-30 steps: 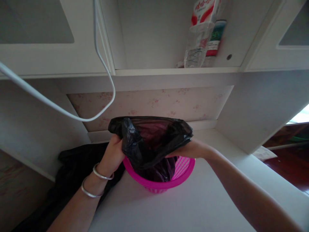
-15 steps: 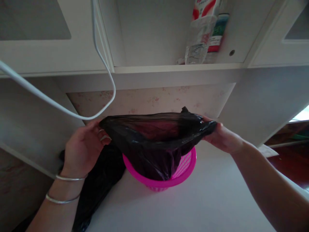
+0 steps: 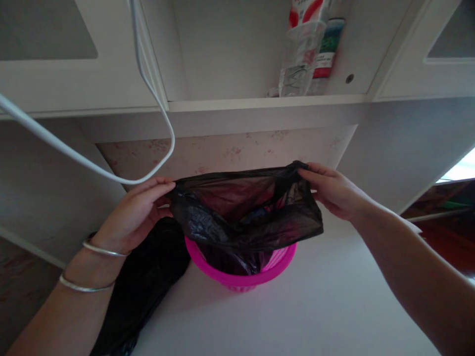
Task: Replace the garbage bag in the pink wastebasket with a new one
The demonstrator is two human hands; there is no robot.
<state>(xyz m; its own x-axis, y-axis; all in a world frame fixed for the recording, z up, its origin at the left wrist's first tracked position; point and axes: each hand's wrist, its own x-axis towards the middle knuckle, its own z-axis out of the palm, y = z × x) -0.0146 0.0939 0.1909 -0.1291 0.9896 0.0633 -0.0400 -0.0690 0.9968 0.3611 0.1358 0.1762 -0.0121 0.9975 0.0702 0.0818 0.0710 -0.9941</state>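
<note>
From the head camera, you hold the thin black plastic bin bag [image 3: 245,212] by its mouth, one hand at each end. Your left hand [image 3: 133,215] pinches the left end of the rim between thumb and fingertips, and your right hand [image 3: 334,190] pinches the right end the same way, fingers pressed onto the film. The mouth stretches between the two grips, so its long axis runs left to right across your view, roughly level, with the right end a little higher.

The bag's body hangs down from that rim into the round bright pink plastic basket [image 3: 241,277], which stands on the white desk top [image 3: 297,316]. The basket lies directly below the middle of the stretched mouth, between your hands and lower than both. The opening is wider than the basket and sits above its rim, not yet around it. The bag's near edge sags lower than the far edge, which is drawn taut.

Both hands are about equally near the basket; the left is slightly lower and closer to its rim.

A second heap of black plastic film [image 3: 148,277] lies on the desk just left of the basket, under your left wrist with its two silver bangles [image 3: 92,267]. A white cable [image 3: 156,99] loops above.
</note>
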